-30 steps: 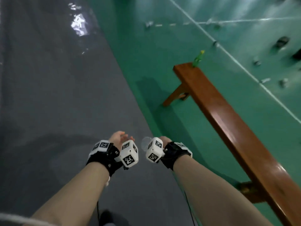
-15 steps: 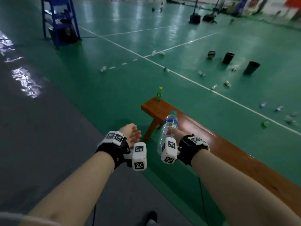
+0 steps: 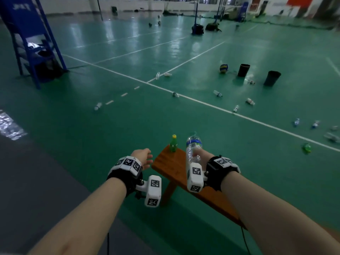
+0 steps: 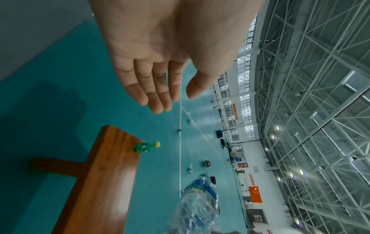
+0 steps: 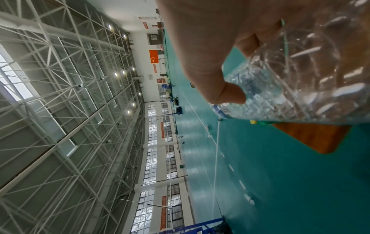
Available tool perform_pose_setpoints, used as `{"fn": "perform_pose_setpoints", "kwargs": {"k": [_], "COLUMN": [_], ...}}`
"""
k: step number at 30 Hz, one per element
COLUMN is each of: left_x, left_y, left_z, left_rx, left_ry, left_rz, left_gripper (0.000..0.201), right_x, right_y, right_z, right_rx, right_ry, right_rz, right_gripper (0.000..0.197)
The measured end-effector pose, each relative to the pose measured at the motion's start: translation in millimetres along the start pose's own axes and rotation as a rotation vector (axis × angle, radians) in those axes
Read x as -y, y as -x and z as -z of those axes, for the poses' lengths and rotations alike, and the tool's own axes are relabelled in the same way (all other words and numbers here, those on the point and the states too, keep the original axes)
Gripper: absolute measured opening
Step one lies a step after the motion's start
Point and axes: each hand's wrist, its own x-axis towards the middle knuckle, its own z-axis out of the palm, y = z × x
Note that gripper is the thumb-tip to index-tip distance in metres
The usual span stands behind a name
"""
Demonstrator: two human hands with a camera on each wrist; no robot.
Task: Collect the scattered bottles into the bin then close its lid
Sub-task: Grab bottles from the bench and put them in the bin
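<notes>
Collection step — my right hand [image 3: 199, 155] grips a clear water bottle [image 3: 193, 150]; left hand [image 3: 142, 157] open, empty. Next — take the green bottle [image 3: 173, 144] off the bench [image 3: 171, 166].

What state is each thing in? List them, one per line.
Left hand: empty, fingers straight and relaxed.
Right hand: grips the clear water bottle.
Clear water bottle: held upright, crumpled.
Green bottle: upright on the end of the wooden bench, yellow cap on.
Black bins: upright, tops open, no lid in view.
Floor bottles: scattered, mostly lying down.
</notes>
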Motion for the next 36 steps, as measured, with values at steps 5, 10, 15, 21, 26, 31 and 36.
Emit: {"fn": "perform_pose_setpoints", "kwargs": {"k": [5,10,15,21,26,31,36], "left_x": [-47,-66,-63,-72,-51,-38,-19], "left_y": [-112,-227,-339,-392,-435,-469,-492], "left_z": [-54,-112,-155,-187,-209,-223,-233], "left_rx": [0.057,0.177,0.319,0.302,0.320,0.301,0.331], "left_ry": [-0.175,-0.408,-0.711,-0.687,-0.676,-0.813,-0.972], "left_rz": [0.019,-0.026,0.066,0.162,0.196,0.172,0.212], "left_gripper": [0.017,0.022,0.021,0.046,0.050,0.058,0.059], "right_x": [67,117,146,169,174,185,180], "right_y": [-89,-160,-251,-309,-358,-395,-426], "right_z": [14,17,26,25,37,47,51], "right_rx": [-0.103,-0.173,-0.206,-0.160,-0.157,-0.168,-0.177], "right_ry": [-0.128,-0.185,-0.198,-0.171,-0.149,-0.140,-0.163], "right_rz": [0.022,-0.080,-0.184,-0.305,-0.341,-0.352,-0.362], "right_gripper": [0.064,0.062,0.084,0.081,0.072,0.074,0.072]}}
